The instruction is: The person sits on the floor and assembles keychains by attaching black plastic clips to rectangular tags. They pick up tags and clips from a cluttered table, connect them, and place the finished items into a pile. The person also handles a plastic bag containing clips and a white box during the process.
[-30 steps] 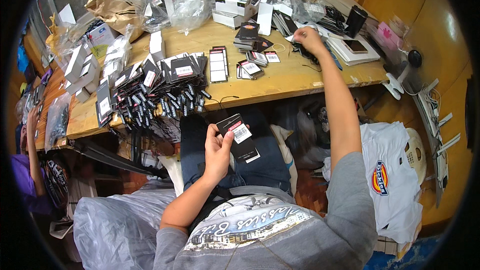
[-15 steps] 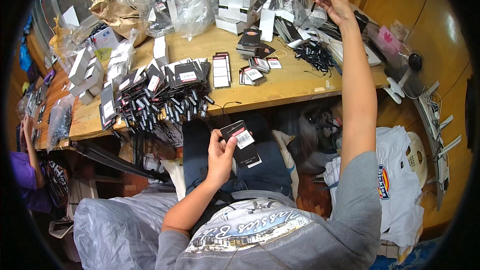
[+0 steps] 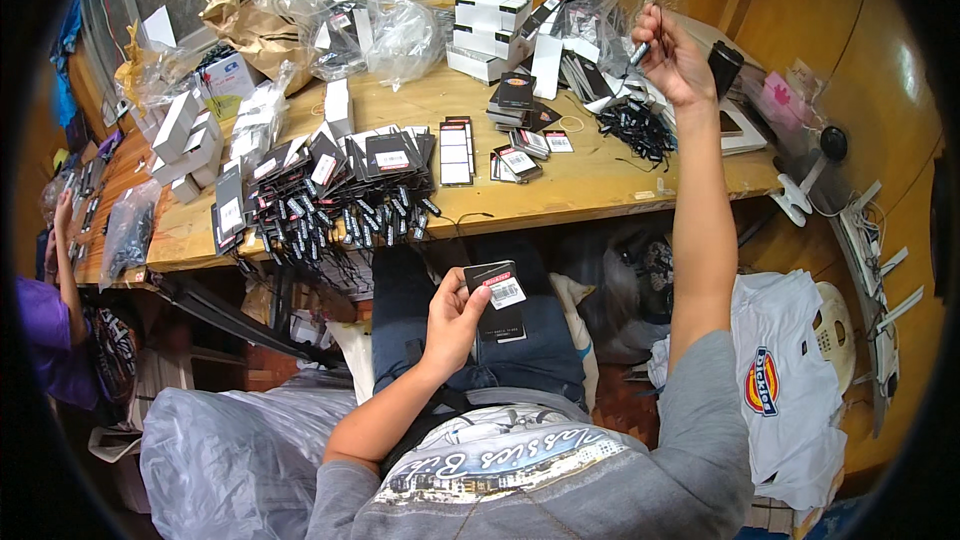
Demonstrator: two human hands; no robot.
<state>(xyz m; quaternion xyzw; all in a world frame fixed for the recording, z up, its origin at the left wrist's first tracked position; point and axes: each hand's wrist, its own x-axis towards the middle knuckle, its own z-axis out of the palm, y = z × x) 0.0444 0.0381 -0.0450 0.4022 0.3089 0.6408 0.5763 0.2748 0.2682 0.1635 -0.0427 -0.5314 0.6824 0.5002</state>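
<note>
Head view: left fingers (image 3: 451,287) tight on tags (image 3: 503,321), right fingers (image 3: 648,26) on partly hidden string (image 3: 640,54).

Even, fairly bright light on table (image 3: 590,185); deep shadow below it. Glare spot on wall (image 3: 870,100), shine on plastic bag (image 3: 405,45). Fisheye bend, black rim, small print soft.

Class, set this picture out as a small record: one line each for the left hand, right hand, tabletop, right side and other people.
Left hand: holds a black card with a white barcode label, above the lap
Right hand: raised, pinching a thin black cord
Tabletop: pile of corded card tags; heap of black cords; stacked white boxes
Right side: white shirt
Other people: one, purple sleeve, left edge
</note>
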